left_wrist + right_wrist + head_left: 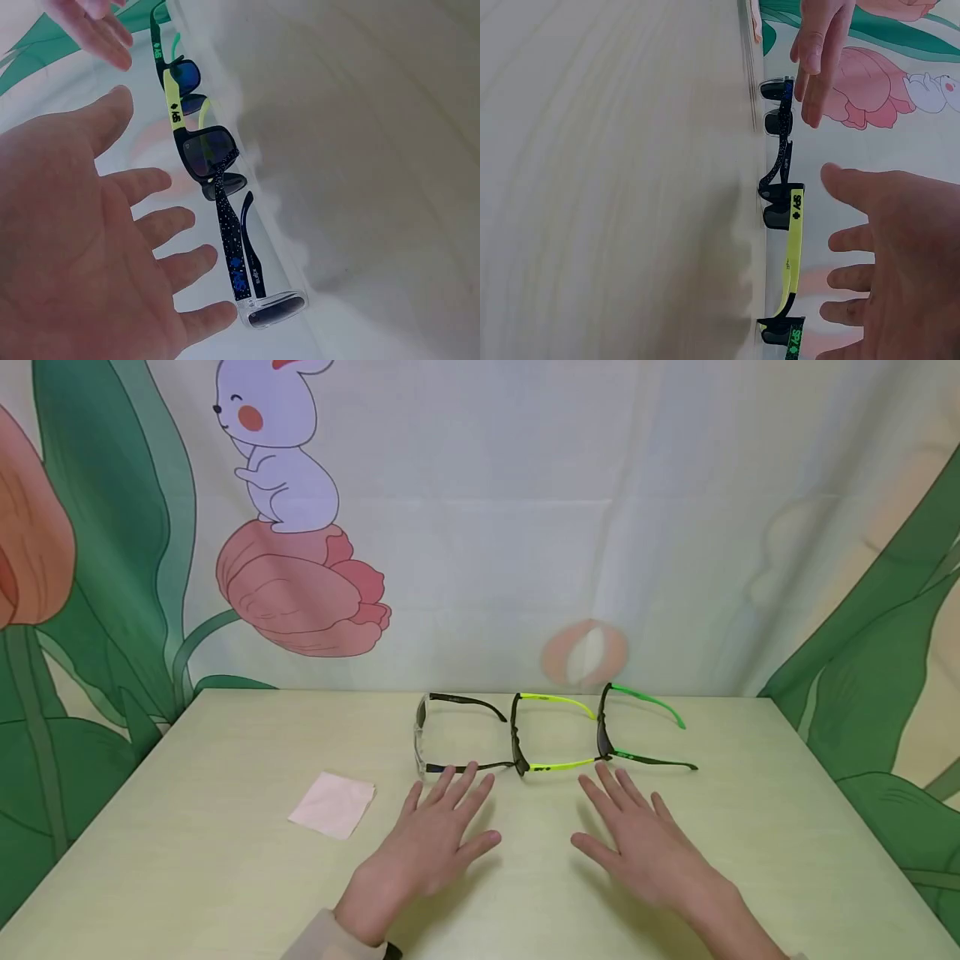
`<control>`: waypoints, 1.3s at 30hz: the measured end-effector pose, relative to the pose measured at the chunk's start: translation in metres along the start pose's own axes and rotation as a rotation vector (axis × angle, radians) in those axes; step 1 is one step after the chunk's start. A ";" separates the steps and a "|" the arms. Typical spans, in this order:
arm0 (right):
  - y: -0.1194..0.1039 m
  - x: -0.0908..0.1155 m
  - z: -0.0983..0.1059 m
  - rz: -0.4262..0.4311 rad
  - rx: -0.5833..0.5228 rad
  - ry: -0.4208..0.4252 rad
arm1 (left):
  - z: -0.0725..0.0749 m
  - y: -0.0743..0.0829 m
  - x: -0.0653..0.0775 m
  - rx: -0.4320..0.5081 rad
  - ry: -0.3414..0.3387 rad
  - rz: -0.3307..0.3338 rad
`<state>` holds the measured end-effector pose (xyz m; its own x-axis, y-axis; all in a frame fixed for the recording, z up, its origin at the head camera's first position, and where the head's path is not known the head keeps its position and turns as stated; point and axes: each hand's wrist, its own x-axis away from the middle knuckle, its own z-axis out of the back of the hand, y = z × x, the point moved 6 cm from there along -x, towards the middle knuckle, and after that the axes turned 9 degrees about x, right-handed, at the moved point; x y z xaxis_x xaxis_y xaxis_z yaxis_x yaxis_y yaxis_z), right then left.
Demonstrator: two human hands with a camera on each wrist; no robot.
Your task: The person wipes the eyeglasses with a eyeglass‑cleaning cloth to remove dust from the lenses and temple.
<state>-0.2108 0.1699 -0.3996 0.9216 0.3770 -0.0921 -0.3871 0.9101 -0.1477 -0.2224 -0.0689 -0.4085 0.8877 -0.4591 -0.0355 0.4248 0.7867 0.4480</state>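
Three pairs of sunglasses lie in a row with their arms unfolded. The left pair (421,713) has a clear frame and dark arms, which show white specks in the left wrist view (232,247). Bright yellow arms (555,767) mark the middle pair, and green arms (648,761) the right pair. My left hand (427,847) is spread, palm down, just in front of the left pair. My right hand (652,852) is spread likewise before the middle and right pairs. Both hold nothing, and shadows fall beneath them. Whether any fingertip touches a pair, I cannot tell.
A pale pink square cloth (333,806) lies flat to the left of my left hand. The light wooden table (187,827) ends at a printed curtain (480,527) with a rabbit and tulips, close behind the sunglasses.
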 end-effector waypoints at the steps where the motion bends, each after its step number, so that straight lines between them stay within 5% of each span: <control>1: 0.000 0.000 0.001 0.010 -0.001 0.010 | 0.000 0.000 0.000 0.001 -0.002 -0.003; 11: 0.006 -0.002 0.005 -0.012 -0.023 0.024 | 0.001 0.007 -0.004 0.000 -0.013 -0.061; 24: 0.008 -0.007 0.009 0.033 0.010 0.035 | -0.001 0.005 -0.005 -0.019 -0.047 -0.058; 39: 0.021 -0.005 0.010 0.012 0.036 0.016 | 0.014 -0.017 0.003 0.056 -0.049 0.004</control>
<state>-0.2235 0.1890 -0.3921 0.9161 0.3857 -0.1094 -0.3969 0.9111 -0.1110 -0.2295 -0.0893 -0.4033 0.8789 -0.4770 0.0096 0.4097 0.7649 0.4970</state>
